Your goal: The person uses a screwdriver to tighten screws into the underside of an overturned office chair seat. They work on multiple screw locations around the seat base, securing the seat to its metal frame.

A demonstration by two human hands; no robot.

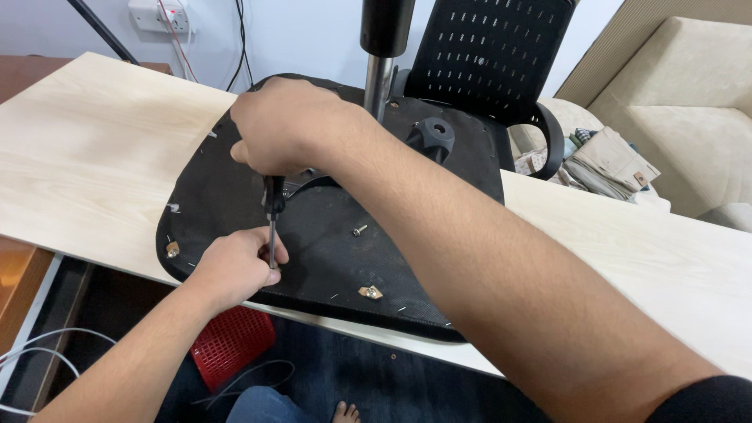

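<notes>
An upturned black office-chair seat [235, 196] lies on a pale wooden tabletop [94, 157], its underside facing up. My right hand [286, 125] is closed around the handle of a screwdriver [272, 213] that stands nearly upright on the seat. My left hand [235, 262] pinches the screwdriver's shaft close to its tip near the seat's front edge. A loose screw [359, 230] rests on the seat, to the right of the tip. Brass-coloured fittings sit at the front [370, 293] and the left corner [171, 249]. The tip itself is hidden by my fingers.
The chair's chrome gas cylinder [377, 78] rises from the seat centre, with a black mesh backrest [489, 55] and armrest [552, 137] behind. A red plastic basket [231, 345] sits on the floor below. Folded clothes [611, 160] lie on a beige sofa [689, 102]. Cables [31, 348] trail at left.
</notes>
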